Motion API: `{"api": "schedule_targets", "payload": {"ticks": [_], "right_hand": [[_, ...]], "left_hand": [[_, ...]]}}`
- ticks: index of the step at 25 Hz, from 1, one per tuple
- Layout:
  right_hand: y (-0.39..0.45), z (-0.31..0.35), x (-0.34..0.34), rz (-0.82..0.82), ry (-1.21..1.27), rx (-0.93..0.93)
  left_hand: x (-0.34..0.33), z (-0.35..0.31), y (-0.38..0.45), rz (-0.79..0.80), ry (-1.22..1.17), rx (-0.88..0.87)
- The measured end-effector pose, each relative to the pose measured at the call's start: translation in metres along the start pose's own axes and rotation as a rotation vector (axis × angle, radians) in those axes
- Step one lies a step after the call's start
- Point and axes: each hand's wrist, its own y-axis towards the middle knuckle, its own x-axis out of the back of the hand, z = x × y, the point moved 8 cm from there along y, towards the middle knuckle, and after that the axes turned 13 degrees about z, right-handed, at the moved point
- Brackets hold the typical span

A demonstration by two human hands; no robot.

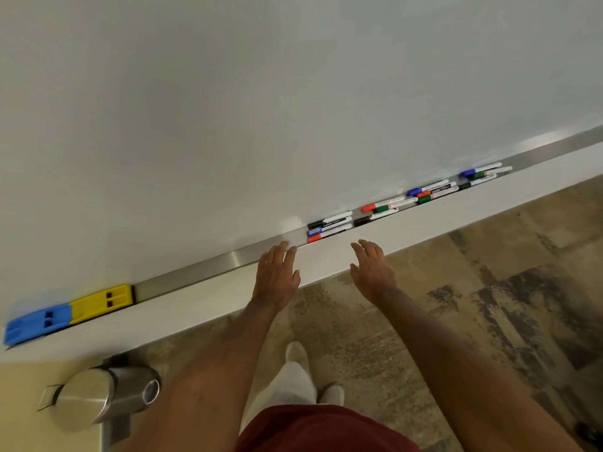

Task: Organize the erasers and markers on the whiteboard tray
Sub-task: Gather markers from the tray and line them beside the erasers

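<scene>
Both hands are reaching toward the whiteboard tray (202,272), neither holding anything. Left hand (276,276) is lying flat, fingers straight, fingertips at the tray's front edge; grip fully open. Right hand (372,270) is hovering over the white ledge (326,265) just below the tray, fingers relaxed and slightly curved; grip open, empty. Blue eraser (36,322) and yellow eraser (102,301) are sitting end to end, touching, at the tray's far left. Markers are lying in four small clusters to the right of the hands: nearest cluster (329,226), second cluster (386,207), third cluster (432,190), farthest cluster (484,174), caps black, blue, red, green. Steel bin (98,396) is standing on the floor (489,288) lower left.
</scene>
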Motion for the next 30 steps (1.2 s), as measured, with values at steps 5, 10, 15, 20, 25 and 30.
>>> {"api": "schedule_targets", "payload": {"ticks": [5, 10, 15, 20, 25, 30], "right_hand": [[0.018, -0.038, 0.015, -0.009, 0.022, -0.06], [0.04, -0.077, 0.033, -0.009, 0.007, -0.118], [0.066, -0.101, 0.049, 0.022, -0.028, -0.093], [0.105, -0.1, 0.059, 0.094, -0.13, 0.086], [0.131, -0.098, 0.063, 0.114, -0.216, 0.28], [0.144, -0.106, 0.053, 0.15, -0.294, 0.364]], "left_hand": [[0.002, -0.033, 0.05, 0.035, -0.001, -0.088], [-0.005, -0.052, 0.087, 0.059, -0.001, -0.142], [-0.014, -0.069, 0.105, 0.047, -0.031, -0.125], [-0.014, -0.08, 0.128, 0.035, -0.055, 0.025], [-0.021, -0.087, 0.146, -0.004, -0.013, 0.163], [-0.025, -0.093, 0.152, -0.095, 0.058, 0.232]]}}
